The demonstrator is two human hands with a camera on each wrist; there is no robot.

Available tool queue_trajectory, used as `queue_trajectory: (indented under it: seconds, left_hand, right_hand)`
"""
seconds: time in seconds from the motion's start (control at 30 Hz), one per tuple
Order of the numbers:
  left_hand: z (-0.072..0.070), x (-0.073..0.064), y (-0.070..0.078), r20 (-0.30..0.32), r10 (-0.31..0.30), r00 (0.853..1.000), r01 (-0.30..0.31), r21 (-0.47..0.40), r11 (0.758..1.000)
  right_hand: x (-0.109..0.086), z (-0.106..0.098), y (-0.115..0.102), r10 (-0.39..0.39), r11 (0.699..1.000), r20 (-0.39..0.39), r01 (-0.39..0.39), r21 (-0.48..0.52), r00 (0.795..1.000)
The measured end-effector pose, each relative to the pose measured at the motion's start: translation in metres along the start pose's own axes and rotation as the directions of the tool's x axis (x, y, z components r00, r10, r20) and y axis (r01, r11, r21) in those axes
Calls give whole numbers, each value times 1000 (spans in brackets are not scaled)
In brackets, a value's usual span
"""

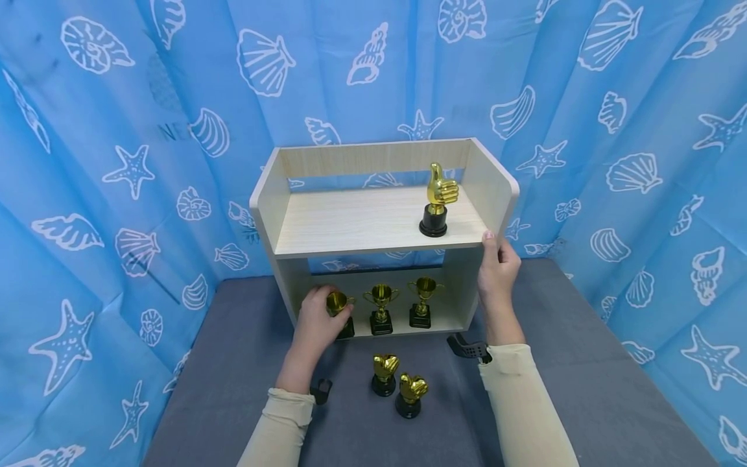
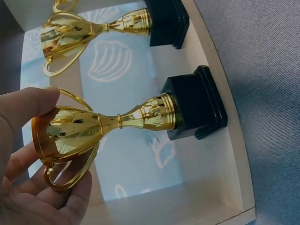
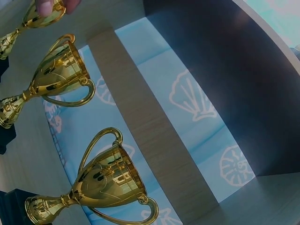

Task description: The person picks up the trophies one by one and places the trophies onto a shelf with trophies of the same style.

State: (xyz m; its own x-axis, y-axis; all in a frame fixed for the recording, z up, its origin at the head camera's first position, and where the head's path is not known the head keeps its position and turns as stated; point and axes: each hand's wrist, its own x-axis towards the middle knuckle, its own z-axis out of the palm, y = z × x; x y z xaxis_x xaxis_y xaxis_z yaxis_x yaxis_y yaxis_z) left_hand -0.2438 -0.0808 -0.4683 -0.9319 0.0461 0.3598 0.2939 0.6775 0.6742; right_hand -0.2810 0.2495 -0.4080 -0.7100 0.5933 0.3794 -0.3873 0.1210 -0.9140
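At the left end of the lower shelf, my left hand [image 1: 320, 316] holds a gold trophy cup [image 2: 70, 133] by its bowl. Thumb and fingers lie on opposite sides of the rim, and the black base [image 2: 197, 103] stands upright on the shelf board. Two matching trophy cups, a middle one [image 1: 381, 305] and a right one [image 1: 424, 301], stand beside it in a row. My right hand [image 1: 498, 269] grips the right side panel of the white two-tier shelf [image 1: 338, 220], thumb on its front edge. On the upper tier, towards the right, stands a gold thumbs-up trophy [image 1: 436, 201].
Two small gold trophies with round black bases, one left [image 1: 384, 375] and one right [image 1: 410, 394], stand on the grey tabletop [image 1: 233, 389] in front of the shelf, between my forearms. A blue seashell-patterned curtain [image 1: 175, 162] hangs behind and along both sides.
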Motion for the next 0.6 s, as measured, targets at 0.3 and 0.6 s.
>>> queue_trajectory:
  seconds: [0.3, 0.6]
  left_hand:
    - [4, 6, -5, -8, 8, 1000, -9, -24, 1000]
    - [8, 8, -7, -17, 42, 999, -43, -26, 999]
  right_hand:
    - [0, -1, -2, 9, 1000, 7, -9, -11, 1000]
    - [-1, -1, -1, 8, 1000, 1, -8, -13, 1000]
